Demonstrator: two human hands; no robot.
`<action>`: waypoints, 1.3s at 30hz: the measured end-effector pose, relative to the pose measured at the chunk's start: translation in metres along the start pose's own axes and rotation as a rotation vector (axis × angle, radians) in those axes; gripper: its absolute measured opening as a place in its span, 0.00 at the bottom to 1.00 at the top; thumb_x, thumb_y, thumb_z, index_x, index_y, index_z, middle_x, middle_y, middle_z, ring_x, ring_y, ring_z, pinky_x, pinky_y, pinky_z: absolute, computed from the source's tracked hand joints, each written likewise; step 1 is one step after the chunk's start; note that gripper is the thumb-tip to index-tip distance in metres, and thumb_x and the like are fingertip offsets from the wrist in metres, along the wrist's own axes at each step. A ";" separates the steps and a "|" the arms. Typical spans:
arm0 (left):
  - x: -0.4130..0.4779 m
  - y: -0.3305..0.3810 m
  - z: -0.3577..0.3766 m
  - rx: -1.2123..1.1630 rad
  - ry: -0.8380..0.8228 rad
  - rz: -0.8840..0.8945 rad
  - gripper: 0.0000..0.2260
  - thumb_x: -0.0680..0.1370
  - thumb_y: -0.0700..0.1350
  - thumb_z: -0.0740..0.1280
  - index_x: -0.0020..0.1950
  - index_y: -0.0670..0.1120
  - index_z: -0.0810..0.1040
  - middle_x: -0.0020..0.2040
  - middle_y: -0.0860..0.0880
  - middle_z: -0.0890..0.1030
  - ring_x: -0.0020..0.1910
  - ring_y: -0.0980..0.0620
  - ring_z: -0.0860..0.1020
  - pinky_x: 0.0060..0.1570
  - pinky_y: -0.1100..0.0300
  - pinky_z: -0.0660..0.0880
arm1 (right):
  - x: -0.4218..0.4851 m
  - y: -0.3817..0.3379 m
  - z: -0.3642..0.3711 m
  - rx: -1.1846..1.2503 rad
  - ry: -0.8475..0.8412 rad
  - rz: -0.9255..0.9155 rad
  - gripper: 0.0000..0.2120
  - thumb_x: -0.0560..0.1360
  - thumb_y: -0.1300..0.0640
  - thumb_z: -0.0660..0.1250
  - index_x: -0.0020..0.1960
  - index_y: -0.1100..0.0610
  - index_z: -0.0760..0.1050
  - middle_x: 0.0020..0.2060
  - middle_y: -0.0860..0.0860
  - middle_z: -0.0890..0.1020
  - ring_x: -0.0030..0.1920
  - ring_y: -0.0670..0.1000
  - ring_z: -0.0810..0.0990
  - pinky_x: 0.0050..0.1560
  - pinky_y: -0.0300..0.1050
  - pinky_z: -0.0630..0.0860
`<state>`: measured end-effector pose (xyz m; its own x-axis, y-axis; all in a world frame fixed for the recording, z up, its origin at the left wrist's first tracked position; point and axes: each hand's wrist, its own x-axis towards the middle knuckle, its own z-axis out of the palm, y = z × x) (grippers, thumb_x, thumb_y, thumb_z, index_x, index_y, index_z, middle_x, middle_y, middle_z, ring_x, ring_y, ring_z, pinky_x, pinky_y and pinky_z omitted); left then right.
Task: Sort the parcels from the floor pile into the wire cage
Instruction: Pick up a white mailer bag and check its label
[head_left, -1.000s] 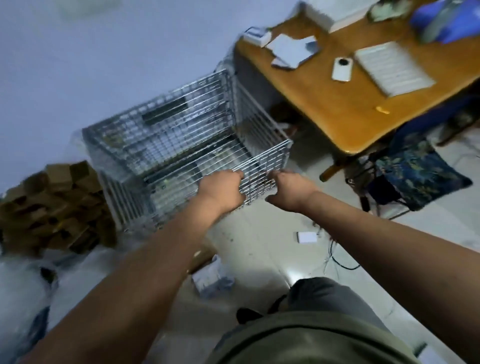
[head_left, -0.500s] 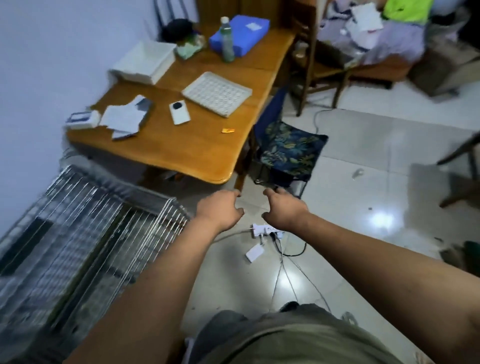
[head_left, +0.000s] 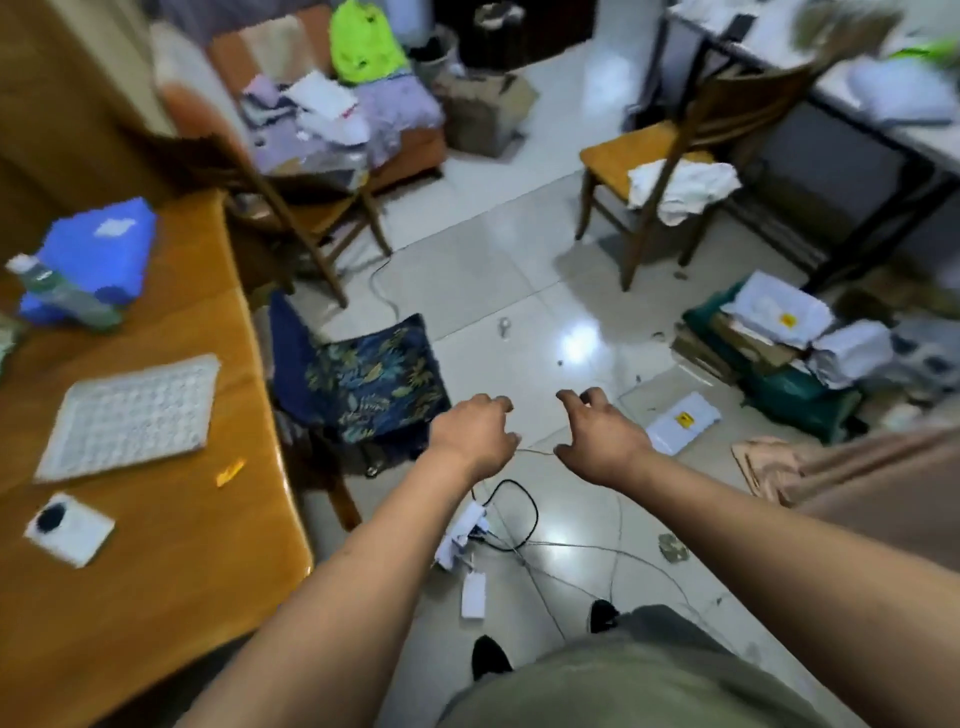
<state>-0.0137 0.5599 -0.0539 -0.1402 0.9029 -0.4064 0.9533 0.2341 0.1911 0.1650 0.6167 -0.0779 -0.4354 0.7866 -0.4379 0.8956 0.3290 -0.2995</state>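
A pile of parcels (head_left: 779, 332) lies on the floor at the right: white mailer bags with yellow stickers, brown boxes and green bags. One white parcel (head_left: 681, 422) lies flat on the tiles just right of my right hand. My left hand (head_left: 475, 434) and my right hand (head_left: 602, 434) hang side by side over the floor, fingers curled and apart, holding nothing. The wire cage is out of view.
A wooden table (head_left: 171, 519) with a white tray, a bottle and a blue box fills the left. A blue-cushioned chair (head_left: 363, 384) stands beside it. Cables and a power strip (head_left: 470, 525) lie near my feet. Two wooden chairs (head_left: 670, 156) stand farther back.
My view has swung right, from the wire cage past the table to the parcel pile. Both hands let go of the cage's rim and now hang empty over the floor.
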 end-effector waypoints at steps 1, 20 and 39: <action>0.013 0.008 -0.005 0.025 -0.005 0.054 0.24 0.81 0.59 0.63 0.76 0.53 0.69 0.71 0.48 0.74 0.68 0.44 0.74 0.61 0.49 0.75 | -0.001 0.009 -0.004 0.032 0.022 0.052 0.36 0.76 0.48 0.67 0.79 0.49 0.55 0.70 0.57 0.65 0.66 0.62 0.73 0.58 0.56 0.77; 0.212 0.266 0.001 0.232 -0.155 0.467 0.25 0.82 0.56 0.61 0.78 0.54 0.65 0.70 0.47 0.74 0.67 0.44 0.75 0.59 0.50 0.74 | 0.032 0.262 -0.067 0.281 0.107 0.579 0.32 0.75 0.49 0.67 0.77 0.52 0.62 0.71 0.58 0.64 0.70 0.62 0.68 0.63 0.56 0.74; 0.418 0.395 0.037 0.312 -0.191 0.474 0.35 0.77 0.56 0.67 0.81 0.51 0.58 0.71 0.45 0.71 0.69 0.43 0.71 0.63 0.47 0.70 | 0.163 0.444 -0.102 0.291 0.016 0.634 0.36 0.73 0.56 0.68 0.78 0.53 0.57 0.69 0.59 0.66 0.66 0.63 0.71 0.55 0.54 0.75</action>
<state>0.3141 1.0166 -0.1814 0.3431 0.7951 -0.5000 0.9376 -0.3218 0.1316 0.5012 0.9448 -0.1958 0.1665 0.7890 -0.5915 0.9145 -0.3478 -0.2066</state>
